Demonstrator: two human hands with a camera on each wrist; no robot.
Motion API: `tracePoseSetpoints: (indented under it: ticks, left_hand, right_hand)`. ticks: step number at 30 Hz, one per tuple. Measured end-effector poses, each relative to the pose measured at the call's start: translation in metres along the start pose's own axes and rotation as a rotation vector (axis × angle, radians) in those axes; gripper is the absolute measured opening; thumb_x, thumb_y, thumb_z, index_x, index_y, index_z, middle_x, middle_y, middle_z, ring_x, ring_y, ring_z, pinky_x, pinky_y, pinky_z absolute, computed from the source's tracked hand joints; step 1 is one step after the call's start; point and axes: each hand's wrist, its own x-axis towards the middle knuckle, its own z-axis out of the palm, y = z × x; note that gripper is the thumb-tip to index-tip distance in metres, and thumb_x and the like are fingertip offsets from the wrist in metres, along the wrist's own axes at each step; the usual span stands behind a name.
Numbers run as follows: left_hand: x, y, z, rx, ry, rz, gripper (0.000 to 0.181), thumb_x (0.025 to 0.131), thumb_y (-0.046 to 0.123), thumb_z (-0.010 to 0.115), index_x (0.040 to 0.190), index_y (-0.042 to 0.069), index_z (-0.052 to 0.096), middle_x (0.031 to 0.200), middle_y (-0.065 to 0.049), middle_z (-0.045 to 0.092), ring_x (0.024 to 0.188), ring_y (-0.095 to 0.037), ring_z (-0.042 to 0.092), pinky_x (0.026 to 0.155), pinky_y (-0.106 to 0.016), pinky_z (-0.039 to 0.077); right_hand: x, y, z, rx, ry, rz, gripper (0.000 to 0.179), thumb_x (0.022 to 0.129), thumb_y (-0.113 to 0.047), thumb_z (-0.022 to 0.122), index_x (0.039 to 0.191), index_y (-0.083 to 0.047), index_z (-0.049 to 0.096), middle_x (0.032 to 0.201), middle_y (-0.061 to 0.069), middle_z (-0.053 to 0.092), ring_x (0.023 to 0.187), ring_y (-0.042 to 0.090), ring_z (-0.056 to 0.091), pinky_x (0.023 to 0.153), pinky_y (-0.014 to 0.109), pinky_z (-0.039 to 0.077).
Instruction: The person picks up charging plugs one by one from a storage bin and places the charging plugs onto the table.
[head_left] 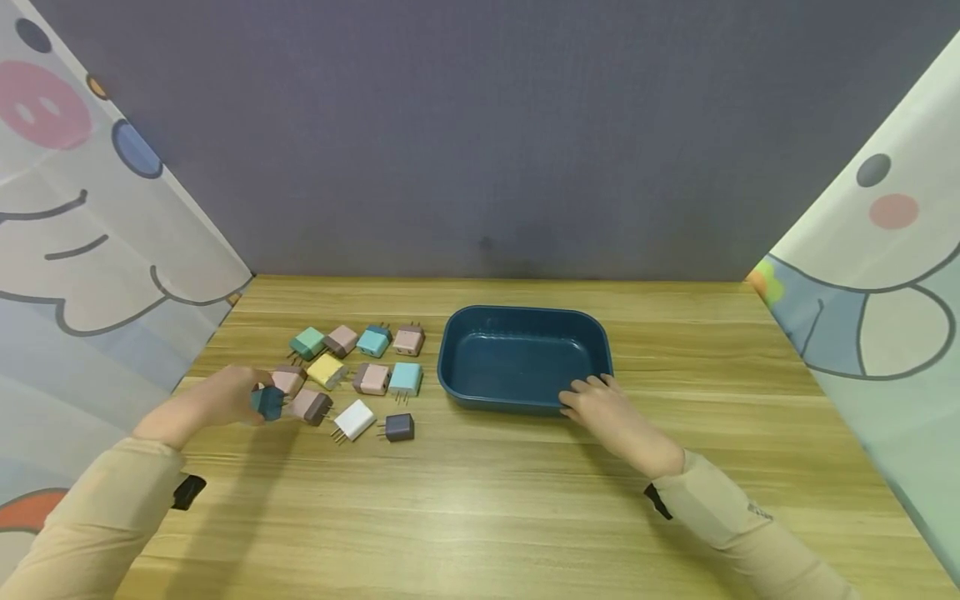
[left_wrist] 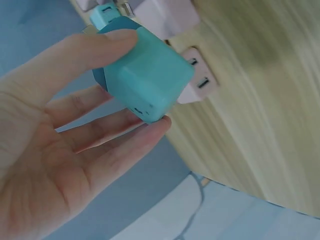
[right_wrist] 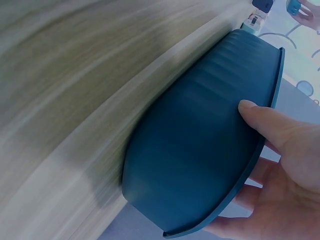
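My left hand [head_left: 221, 398] pinches a teal two-tone charger plug [left_wrist: 150, 75] between thumb and fingers, at the left edge of a group of plugs. In the head view that plug [head_left: 267, 403] shows its darker end. Close beside it lie a pink-and-brown plug [head_left: 310, 407] and another [head_left: 288, 380], partly hidden by the hand. My right hand [head_left: 609, 418] grips the near right rim of a dark blue rectangular tub [head_left: 517, 406]. In the right wrist view the thumb presses the tub's outer wall [right_wrist: 195, 140] while the other fingers go over the rim. Nothing lies inside the tub.
More plugs lie on the wooden table [head_left: 480, 517]: green [head_left: 307, 342], yellow [head_left: 327, 372], white [head_left: 353, 420], dark [head_left: 399, 427], light blue [head_left: 406, 378] and several others. A grey panel [head_left: 487, 142] stands behind, with printed cartoon sheets [head_left: 885, 250] at both sides.
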Motion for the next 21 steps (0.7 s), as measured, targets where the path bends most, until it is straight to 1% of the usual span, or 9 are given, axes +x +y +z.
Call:
tracePoseSetpoints:
  ticks: [4,6,13,17,21]
  left_hand:
    - [-0.001,-0.007,0.003,-0.022,-0.027,-0.033,0.049,0.064,0.010,0.076,0.102,-0.013,0.055,0.092,-0.027,0.057,0.081,-0.038,0.055,0.065,-0.043,0.048]
    - [-0.001,-0.009,0.005,-0.024,-0.035,-0.040,0.049,0.064,0.010,0.076,0.102,-0.013,0.055,0.095,-0.028,0.057,0.082,-0.038,0.055,0.065,-0.043,0.048]
    - [0.000,-0.018,0.011,-0.052,-0.082,-0.075,0.051,0.066,0.010,0.075,0.105,-0.015,0.053,0.096,-0.028,0.055,0.084,-0.038,0.054,0.064,-0.041,0.048]
    - [0.001,-0.021,0.014,-0.057,-0.106,-0.087,0.053,0.066,0.010,0.074,0.107,-0.015,0.052,0.096,-0.028,0.055,0.085,-0.038,0.054,0.065,-0.042,0.048]
    - [0.003,-0.022,0.018,-0.047,-0.121,-0.098,0.054,0.066,0.010,0.073,0.109,-0.015,0.051,0.102,-0.031,0.053,0.088,-0.040,0.053,0.068,-0.044,0.048]
  right_hand:
    - [0.000,0.000,0.000,-0.001,0.003,-0.002,0.006,0.078,-0.016,0.066,0.076,-0.013,0.061,0.073,0.001,0.055,0.069,0.023,0.054,0.076,0.052,0.045]
    - [0.000,0.000,0.000,-0.002,0.008,-0.004,0.006,0.078,-0.017,0.066,0.076,-0.014,0.061,0.073,0.001,0.055,0.068,0.023,0.054,0.075,0.052,0.045]
    - [0.000,0.000,-0.001,-0.014,0.013,-0.012,0.006,0.077,-0.017,0.066,0.077,-0.014,0.061,0.074,0.000,0.055,0.069,0.022,0.054,0.076,0.052,0.045]
    - [-0.001,0.000,0.000,-0.030,0.025,-0.029,0.007,0.076,-0.017,0.067,0.076,-0.014,0.061,0.073,0.000,0.055,0.069,0.022,0.053,0.076,0.052,0.045]
    - [-0.001,0.000,0.000,-0.037,0.025,-0.033,0.007,0.076,-0.017,0.067,0.076,-0.014,0.060,0.072,0.000,0.054,0.068,0.022,0.053,0.076,0.051,0.045]
